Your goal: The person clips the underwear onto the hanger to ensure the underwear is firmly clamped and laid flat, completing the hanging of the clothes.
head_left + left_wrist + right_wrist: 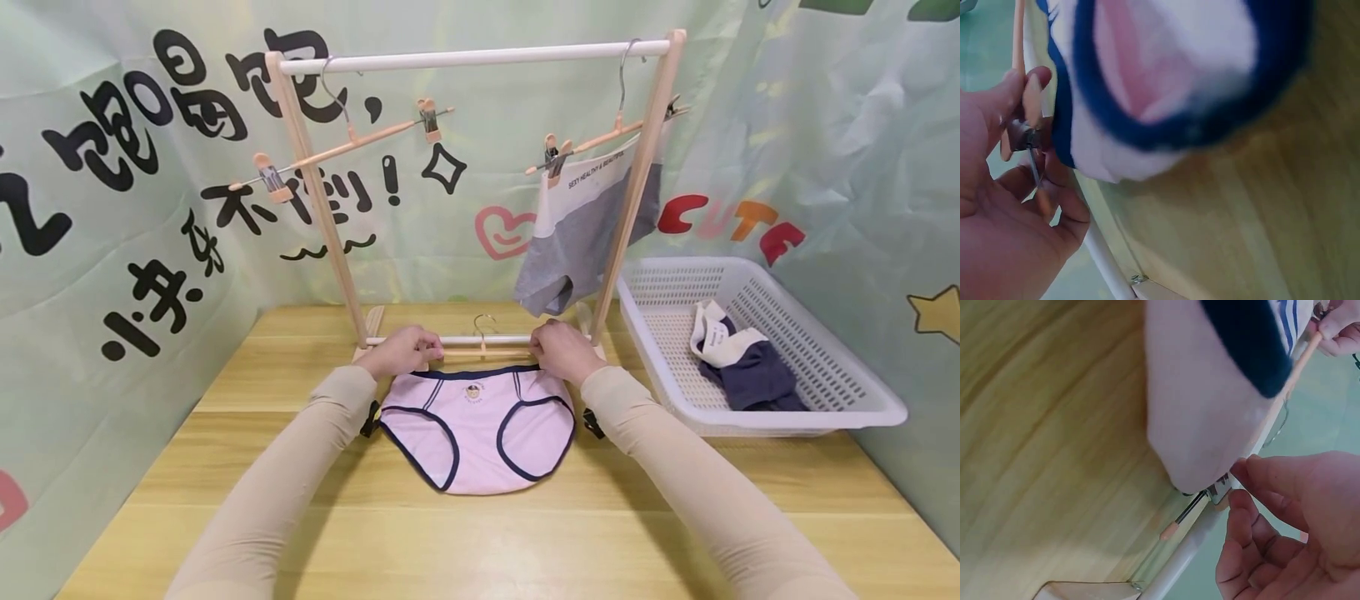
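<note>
On the light wood-grain tabletop (480,550), the pale pink fabric briefs with navy trim and a small round printed badge (477,442) lie flat, waistband toward twelve o'clock. Taking them as the clock's centre, the person's left hand (401,352) is between ten and eleven and the right hand (567,350) near two. So the briefs spread toward half past four from the left grip and toward eight from the right. A slim wooden bar hanger with a metal hook (495,353) runs between the hands at twelve, just beyond the waistband. The left thumb and fingers pinch the hanger's peach-and-metal left clip (1021,134), beside the navy edge; the right thumb and forefinger are together on the matching right clip (1219,487), at the pink corner (whether either clip bites the cloth, I cannot tell). The white lower rail of the rack (510,339) passes behind, also at twelve. Toward one hangs a grey-and-white printed garment (577,225), and between two and three stands a white perforated plastic basket (840,412) holding a navy-and-cream garment (753,367).
</note>
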Demonstrator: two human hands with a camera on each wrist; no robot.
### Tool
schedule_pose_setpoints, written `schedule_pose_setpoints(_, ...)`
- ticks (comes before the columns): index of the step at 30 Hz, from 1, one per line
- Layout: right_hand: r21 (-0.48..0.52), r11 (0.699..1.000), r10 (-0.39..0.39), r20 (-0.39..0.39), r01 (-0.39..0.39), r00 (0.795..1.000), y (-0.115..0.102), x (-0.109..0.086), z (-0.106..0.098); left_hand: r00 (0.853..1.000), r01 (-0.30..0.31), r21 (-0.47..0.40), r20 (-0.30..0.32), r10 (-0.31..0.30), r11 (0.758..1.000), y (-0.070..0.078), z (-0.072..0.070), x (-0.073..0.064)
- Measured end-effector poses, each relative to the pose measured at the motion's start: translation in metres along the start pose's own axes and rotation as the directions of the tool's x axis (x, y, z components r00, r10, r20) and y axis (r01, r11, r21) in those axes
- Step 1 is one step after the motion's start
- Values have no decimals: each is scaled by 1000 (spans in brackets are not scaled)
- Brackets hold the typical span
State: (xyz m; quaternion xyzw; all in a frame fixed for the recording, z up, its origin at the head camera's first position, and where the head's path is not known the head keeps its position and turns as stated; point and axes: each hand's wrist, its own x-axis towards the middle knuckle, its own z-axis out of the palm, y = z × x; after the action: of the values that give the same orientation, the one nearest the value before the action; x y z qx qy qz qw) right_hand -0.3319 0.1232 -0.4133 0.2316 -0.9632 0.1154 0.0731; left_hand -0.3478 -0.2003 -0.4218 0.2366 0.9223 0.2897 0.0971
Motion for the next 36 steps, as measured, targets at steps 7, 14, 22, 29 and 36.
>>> schedule_pose_setpoints(7, 61, 998, -23, 34, 21, 999, -17, -1, -7, 998, -34, 90, -43, 38, 995, 0, 5, -2)
schedule_pose_setpoints(14, 141, 990, -42, 121, 25, 992, -48, 6, -7, 979, -21, 108, -202, 43, 994, -1, -4, -24)
schedule_pose_setpoints(22, 254, 967, -60, 173, 14, 983, -83, 28, 0, 933, 236, 23, -284, -220, 971, -1, -15, -59)
schedule_pose_setpoints(29, 302, 953, -77, 193, 15, 978, -117, 62, 19, 918, 328, -64, -215, -334, 943, -4, -2, -62)
schedule_pose_setpoints(36, 296, 954, -15, 233, -56, 972, -140, 87, 37, 892, 351, -99, -266, -365, 931, 4, 6, -59)
